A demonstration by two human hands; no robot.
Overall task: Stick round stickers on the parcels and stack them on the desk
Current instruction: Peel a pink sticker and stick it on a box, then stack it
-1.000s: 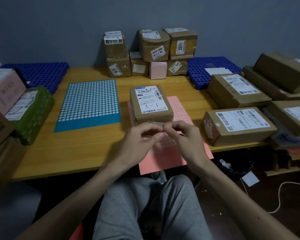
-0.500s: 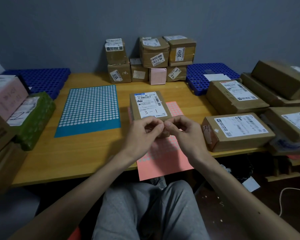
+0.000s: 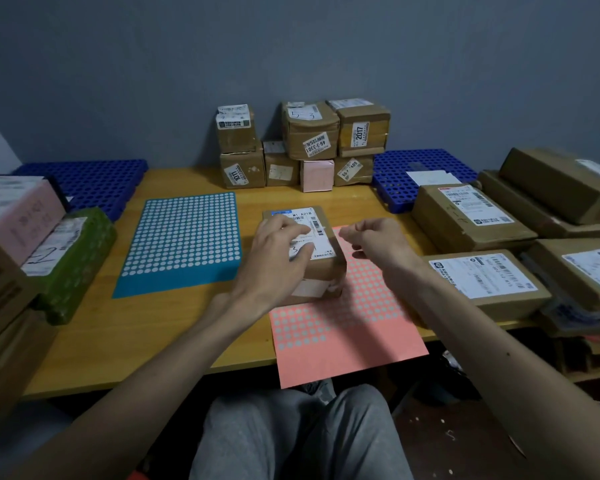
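Stickers first: your pink sticker sheet (image 3: 347, 344) hangs over the near edge of the wooden desk (image 3: 160, 334), right above your grey trousers (image 3: 291, 438). The parcel (image 3: 323, 271) sits on the far part of that sheet, mid-desk. Your left hand (image 3: 278, 254) lies on its top, fingers spread across the white label, which reads "M1 A218". Your right hand (image 3: 378, 244) hovers just right of it with fingers loosely curled; can't tell if it's pinching a sticker. The blue sticker sheet (image 3: 184, 237) lies flat to the left. A green parcel (image 3: 73, 261) crowds the left edge, and brown parcels (image 3: 482, 282) crowd the right. Far back, the stack (image 3: 305, 147) stands against the grey wall, with labels "2017" and "1011". Bare wood shows between the blue sheet and the stack.
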